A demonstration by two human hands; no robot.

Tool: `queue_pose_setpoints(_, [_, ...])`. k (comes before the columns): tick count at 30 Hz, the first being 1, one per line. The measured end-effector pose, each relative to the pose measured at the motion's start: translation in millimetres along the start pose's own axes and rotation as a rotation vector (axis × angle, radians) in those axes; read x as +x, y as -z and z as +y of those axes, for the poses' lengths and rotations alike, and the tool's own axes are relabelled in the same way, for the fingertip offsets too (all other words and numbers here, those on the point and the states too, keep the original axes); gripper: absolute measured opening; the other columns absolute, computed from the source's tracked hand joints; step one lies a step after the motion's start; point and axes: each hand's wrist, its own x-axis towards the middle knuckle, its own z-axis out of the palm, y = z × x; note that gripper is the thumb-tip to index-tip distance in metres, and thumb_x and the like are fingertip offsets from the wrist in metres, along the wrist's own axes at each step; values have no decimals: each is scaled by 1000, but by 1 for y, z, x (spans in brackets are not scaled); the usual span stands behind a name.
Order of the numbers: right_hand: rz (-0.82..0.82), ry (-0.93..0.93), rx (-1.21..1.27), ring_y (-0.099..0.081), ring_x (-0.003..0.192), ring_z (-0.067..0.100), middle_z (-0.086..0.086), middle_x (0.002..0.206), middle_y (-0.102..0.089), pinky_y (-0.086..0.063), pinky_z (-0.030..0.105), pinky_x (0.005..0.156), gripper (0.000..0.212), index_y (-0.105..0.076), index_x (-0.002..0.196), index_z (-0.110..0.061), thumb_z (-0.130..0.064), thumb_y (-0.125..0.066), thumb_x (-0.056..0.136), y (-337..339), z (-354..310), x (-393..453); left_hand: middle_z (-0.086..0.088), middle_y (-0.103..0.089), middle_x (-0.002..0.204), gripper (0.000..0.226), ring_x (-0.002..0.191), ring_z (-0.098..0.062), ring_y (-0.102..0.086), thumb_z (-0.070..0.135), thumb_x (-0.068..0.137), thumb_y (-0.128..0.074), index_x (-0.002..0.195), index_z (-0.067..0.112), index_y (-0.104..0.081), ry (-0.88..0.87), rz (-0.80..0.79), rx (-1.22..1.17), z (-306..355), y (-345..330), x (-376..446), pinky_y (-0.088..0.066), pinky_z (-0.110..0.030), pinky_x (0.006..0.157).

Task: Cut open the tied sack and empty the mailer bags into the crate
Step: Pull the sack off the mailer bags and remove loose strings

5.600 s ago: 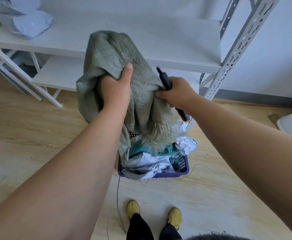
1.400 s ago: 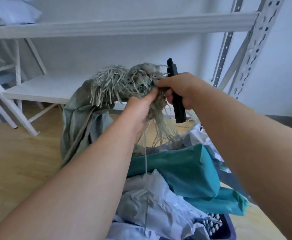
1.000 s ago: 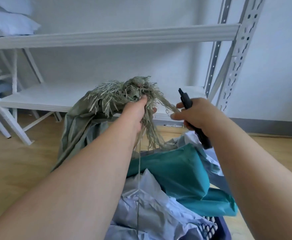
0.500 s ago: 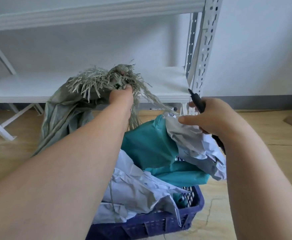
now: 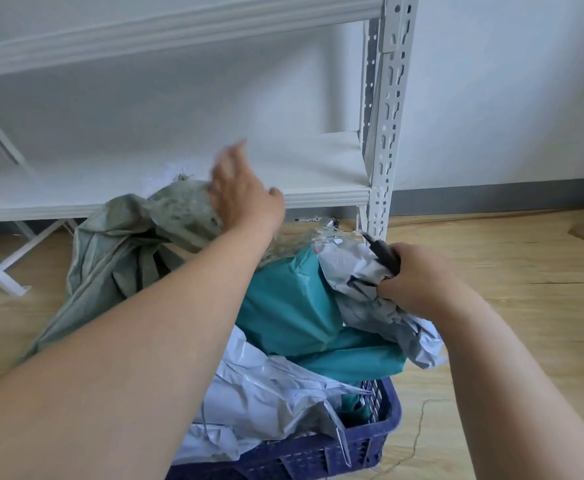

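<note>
Over the crate, head view: left hand (image 5: 245,199) now spread, fingers off the sack (image 5: 127,244), which slumps on the floor beside the crate (image 5: 335,455).
Right hand: (image 5: 418,275) pinching cutter (image 5: 382,254) and grey mailer (image 5: 370,292).
Meaning: emptying looks finished.
Room: mailer bags (image 5: 283,317) overtop the rim; shelf (image 5: 318,195) close behind.

Sack (image 5: 124,244): dull grey-green weave. Crate (image 5: 321,455): dark blue, lattice-patterned wall. Mailer bags: one teal (image 5: 283,306), others pale grey-white (image 5: 266,393). Shelving rack (image 5: 384,133): white. Floor (image 5: 525,289): light wood grain.
</note>
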Motion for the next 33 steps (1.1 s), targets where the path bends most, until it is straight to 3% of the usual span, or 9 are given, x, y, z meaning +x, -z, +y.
queue_pose_setpoints(2, [-15,10,-10,-52,58,16,0,66,-55,-36,26,47,25,-47,69,-29,-6,-55,72,-2,2,0,1,-31,153,67,139,-25,-29,28,87,-63,146,31,-30,-277,-395,72,8,-6,-1,-23,-41,114])
queue_pose_setpoints(6, [-43,37,-52,-50,57,13,-2,65,-54,-31,26,45,29,-43,65,-30,-6,-54,74,-4,5,-2,-1,-23,158,84,141,-24,-29,47,90,-59,153,25,-7,-243,-1026,233,8,-23,0,-24,-35,114])
queue_pose_setpoints(10, [-73,69,-26,-50,58,12,-5,64,-54,-32,25,46,34,-43,65,-35,-4,-55,73,-7,10,-4,-2,-19,159,91,143,-23,-25,54,89,-55,153,21,1,-191,-1094,263,-2,-38,3,-21,-38,117])
queue_pose_setpoints(13, [-74,77,0,-49,59,10,-6,64,-53,-31,25,46,39,-42,64,-39,-3,-53,73,-9,14,-3,-5,-31,154,80,137,-24,-37,53,89,-56,151,15,-21,-270,-1096,344,4,-42,2,-29,-35,112])
queue_pose_setpoints(16, [-75,87,22,-48,58,10,-6,63,-52,-31,25,46,37,-43,66,-36,-1,-52,72,-16,16,0,-8,-66,114,53,88,-18,-62,58,88,-53,111,12,-63,-369,-1102,494,9,-37,5,-46,-30,77])
queue_pose_setpoints(19, [-63,82,35,-51,60,13,-5,65,-55,-34,26,48,30,-54,79,-28,0,-49,70,-26,15,6,1,-56,59,39,48,-15,-46,53,90,-54,84,19,-72,-292,-1032,285,13,-19,17,-41,-23,56])
queue_pose_setpoints(25, [-97,55,46,-56,65,20,-3,69,-58,-47,31,56,35,-54,87,-28,-1,-46,67,-51,7,17,4,-35,52,35,40,-9,-31,28,102,-41,78,11,-59,109,-407,-926,27,31,57,-37,-22,50])
queue_pose_setpoints(30, [-96,-8,45,-54,71,28,0,74,-58,-47,33,61,18,-43,76,-31,-16,-49,68,-64,0,16,1,-58,73,29,50,-10,-51,21,102,-38,79,21,-56,48,261,-945,14,63,82,-41,-24,56])
queue_pose_setpoints(33, [-133,20,95,-50,59,12,-3,69,-56,-32,25,45,16,-44,76,-28,-29,-60,75,-59,-6,13,4,-63,77,21,45,-8,-50,25,99,-46,79,24,-52,8,60,-769,6,67,81,-35,-20,47])
